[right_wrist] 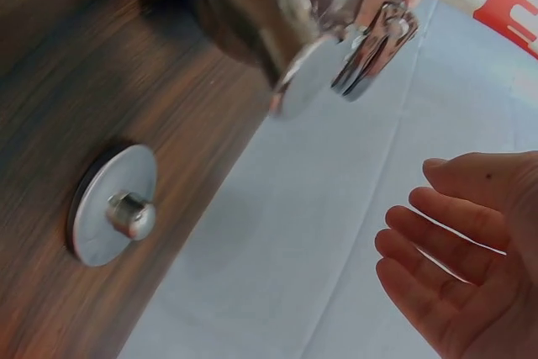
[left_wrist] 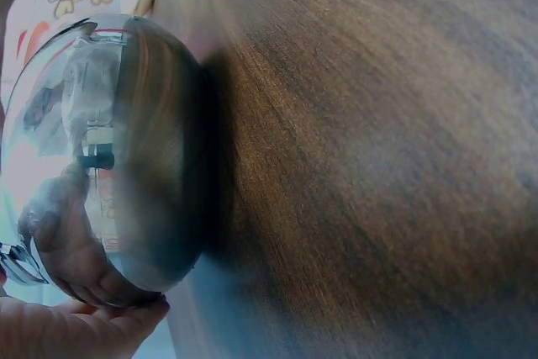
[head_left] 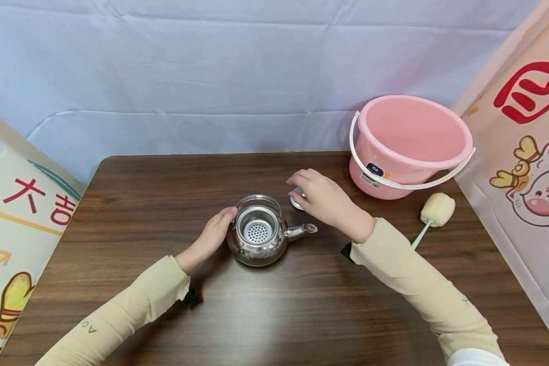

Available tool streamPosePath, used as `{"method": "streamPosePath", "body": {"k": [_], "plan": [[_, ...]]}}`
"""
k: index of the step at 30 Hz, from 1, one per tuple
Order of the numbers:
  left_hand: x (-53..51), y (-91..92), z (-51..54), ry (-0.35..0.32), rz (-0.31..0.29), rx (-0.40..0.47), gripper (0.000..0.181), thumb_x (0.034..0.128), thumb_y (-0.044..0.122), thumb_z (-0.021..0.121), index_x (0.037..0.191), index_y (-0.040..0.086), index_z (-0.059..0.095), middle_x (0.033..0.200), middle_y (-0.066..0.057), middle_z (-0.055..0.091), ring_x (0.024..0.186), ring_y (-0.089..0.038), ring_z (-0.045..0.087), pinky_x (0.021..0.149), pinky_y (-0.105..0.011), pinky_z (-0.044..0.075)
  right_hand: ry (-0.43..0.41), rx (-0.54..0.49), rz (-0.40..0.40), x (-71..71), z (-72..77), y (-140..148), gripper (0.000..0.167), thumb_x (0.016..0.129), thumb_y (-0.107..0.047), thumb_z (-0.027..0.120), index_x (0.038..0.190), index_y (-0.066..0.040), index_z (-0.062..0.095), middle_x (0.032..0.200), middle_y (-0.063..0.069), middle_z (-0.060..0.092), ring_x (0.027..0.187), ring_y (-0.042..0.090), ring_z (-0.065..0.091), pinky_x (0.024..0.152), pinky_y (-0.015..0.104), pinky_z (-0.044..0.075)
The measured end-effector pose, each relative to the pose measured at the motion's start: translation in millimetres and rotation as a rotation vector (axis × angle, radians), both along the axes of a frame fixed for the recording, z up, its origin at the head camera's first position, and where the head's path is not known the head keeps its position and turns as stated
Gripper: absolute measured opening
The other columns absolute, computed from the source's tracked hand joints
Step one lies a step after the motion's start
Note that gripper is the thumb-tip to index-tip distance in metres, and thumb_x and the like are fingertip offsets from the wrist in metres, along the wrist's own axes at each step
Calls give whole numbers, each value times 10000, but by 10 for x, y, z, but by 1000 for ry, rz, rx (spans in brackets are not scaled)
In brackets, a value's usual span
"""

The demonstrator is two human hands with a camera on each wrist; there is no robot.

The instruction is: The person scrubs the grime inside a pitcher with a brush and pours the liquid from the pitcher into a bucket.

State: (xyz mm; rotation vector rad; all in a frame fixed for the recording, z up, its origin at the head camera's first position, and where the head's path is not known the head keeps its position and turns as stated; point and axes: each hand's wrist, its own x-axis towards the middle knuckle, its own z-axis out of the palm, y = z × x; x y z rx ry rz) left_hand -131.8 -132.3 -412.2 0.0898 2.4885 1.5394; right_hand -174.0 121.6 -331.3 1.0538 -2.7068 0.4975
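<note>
A shiny steel teapot (head_left: 258, 249) stands upright on the table, its top uncovered and a perforated strainer (head_left: 258, 231) showing inside. Its hoop handle is raised and its spout points right. My left hand (head_left: 212, 236) rests against the pot's left side; the left wrist view shows its fingers (left_wrist: 92, 325) touching the polished wall. The round steel lid (right_wrist: 105, 220) lies on the table with its knob up, to the right of the pot. Over the lid hovers my right hand (head_left: 322, 195), partly covering it in the head view. Its fingers are loosely bent and hold nothing.
A pink bucket (head_left: 393, 168) with a white handle stands at the back right. In front of it lies a cream sponge brush (head_left: 439, 209) with a green stick, partly behind my right sleeve. A pale cloth (head_left: 187, 76) hangs behind the brown table (head_left: 142, 213).
</note>
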Motion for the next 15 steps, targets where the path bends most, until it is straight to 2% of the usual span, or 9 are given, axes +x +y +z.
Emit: {"method": "streamPosePath", "body": {"k": [6,15], "plan": [[4,1,-5,8,3,1,499,989,315,314,1306,-52,435,1346,-205,432,1289,-286,338,1088,-388,241,32,0,30,59,25,-67,208,848,-132,625,1029,-28,631,1019,81,616,911,203,544,774,316,489],[4,7,-12,3,11,15,500,989,320,318,1302,-49,440,1341,-200,440,1286,-279,344,1088,-382,241,59,6,73,152,40,-145,213,843,-141,641,1023,-29,641,1016,83,607,958,217,545,817,320,484]]}}
